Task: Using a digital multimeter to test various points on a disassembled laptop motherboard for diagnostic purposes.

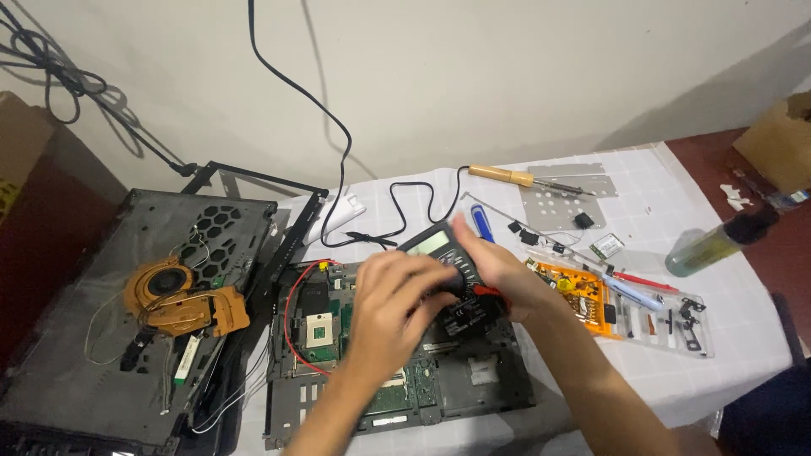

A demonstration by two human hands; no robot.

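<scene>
A black multimeter with a grey screen lies tilted over an opened laptop base whose green circuit board shows. My left hand rests on the multimeter's middle, fingers curled over its dial area. My right hand grips the meter's right side, thumb raised and blurred. A red lead loops along the board's left edge.
A black laptop cover with a copper fan and heat pipe lies left. A soldering iron, metal plate, blue pen, orange-and-clear parts tray and green liquid bottle sit right. A black cable hangs from above.
</scene>
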